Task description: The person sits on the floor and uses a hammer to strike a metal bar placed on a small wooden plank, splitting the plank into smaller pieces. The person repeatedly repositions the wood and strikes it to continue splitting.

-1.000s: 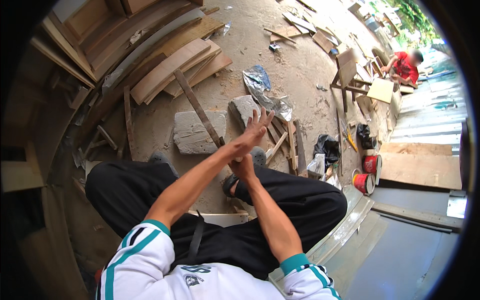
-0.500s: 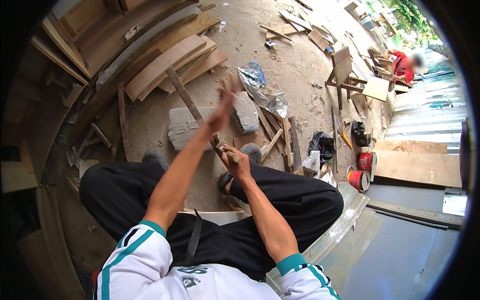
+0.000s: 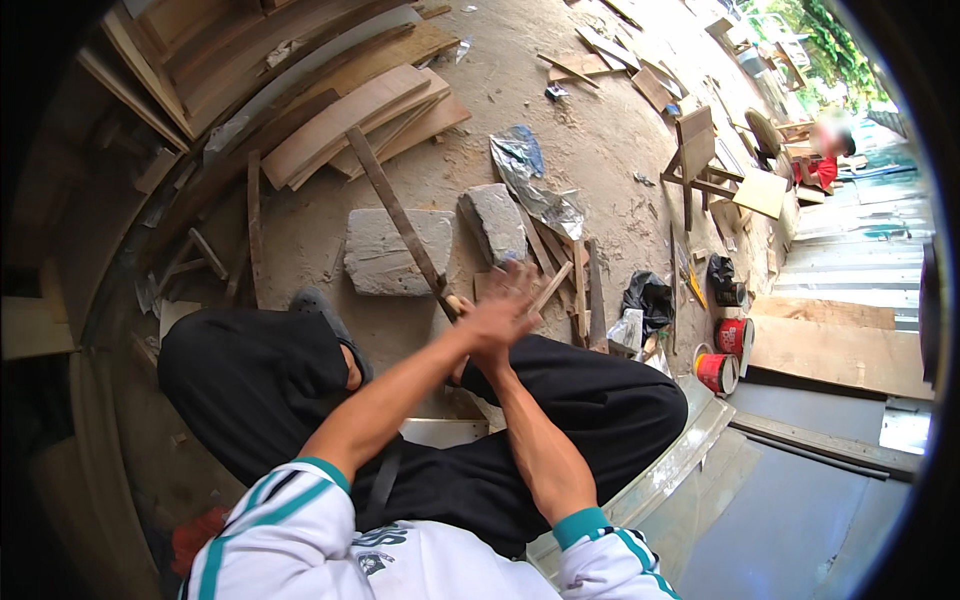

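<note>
We see, at far left, a wooden cabinet [image 3: 165,45], and beside it a stack of planks [image 3: 340,125] on the ground. Nearer us, the left shoe [image 3: 320,312] stands at the hem of the black trousers [image 3: 240,375]. To its right lies a grey block [image 3: 385,255], crossed in our view by the strip [image 3: 400,215], a narrow dark length slanting from the planks down to the hands; a pale rounded piece [image 3: 459,304] shows at its lower end. The left hand [image 3: 497,318] lies across the right, its blurred fingers apart and pointing away from us. The right hand [image 3: 489,357] is mostly covered by it, so we cannot tell whether its fingers are clamped on the strip. Beyond both hands lies a second block [image 3: 493,222], tilted, with crumpled foil [image 3: 545,200] just right of it. Farther right we note a black bag [image 3: 652,298], a chair [image 3: 695,145], two red cans [image 3: 735,338] standing close together, a plywood sheet [image 3: 840,345] and, in the distance, a person in red [image 3: 828,173].
</note>
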A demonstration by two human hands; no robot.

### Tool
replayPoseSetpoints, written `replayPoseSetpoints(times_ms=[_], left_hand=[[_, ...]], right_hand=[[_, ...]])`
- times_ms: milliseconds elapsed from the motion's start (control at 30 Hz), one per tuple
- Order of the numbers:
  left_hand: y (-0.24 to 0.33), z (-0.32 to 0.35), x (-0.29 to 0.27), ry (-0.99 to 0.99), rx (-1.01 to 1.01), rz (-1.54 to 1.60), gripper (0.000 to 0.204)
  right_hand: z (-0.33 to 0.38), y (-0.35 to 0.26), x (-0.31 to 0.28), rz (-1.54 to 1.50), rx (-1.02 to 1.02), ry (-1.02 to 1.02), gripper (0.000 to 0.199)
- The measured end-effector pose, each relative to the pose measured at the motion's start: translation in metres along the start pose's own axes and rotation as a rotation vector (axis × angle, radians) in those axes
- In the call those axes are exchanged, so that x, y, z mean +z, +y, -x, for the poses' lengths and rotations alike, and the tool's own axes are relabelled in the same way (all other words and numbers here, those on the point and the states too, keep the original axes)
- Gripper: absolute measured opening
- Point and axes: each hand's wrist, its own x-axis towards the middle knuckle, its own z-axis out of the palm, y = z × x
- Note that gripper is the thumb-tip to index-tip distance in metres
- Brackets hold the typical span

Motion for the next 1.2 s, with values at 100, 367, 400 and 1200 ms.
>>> replayPoseSetpoints(times_ms=[100,367,400,1200], left_hand=[[0.006,-0.003,0.011,-0.019,0.035,-0.066,0.072],[-0.060,-0.020,-0.085,0.842,-0.423,0.205,0.034],[-0.085,-0.003,-0.096,0.854,-0.599,0.082,0.036],[0.037,-0.022,-0.100,-0.004,-0.485,1.169,0.022]], right_hand=[[0.018,0.027,0.004,-0.401,0.036,0.048,0.057],[0.003,-0.026,-0.018,-0.231,0.094,0.214,0.026],[-0.001,-0.026,-0.018,-0.288,0.088,0.215,0.025],[0.068,-0.177,-0.200,0.341,-0.190,0.102,0.027]])
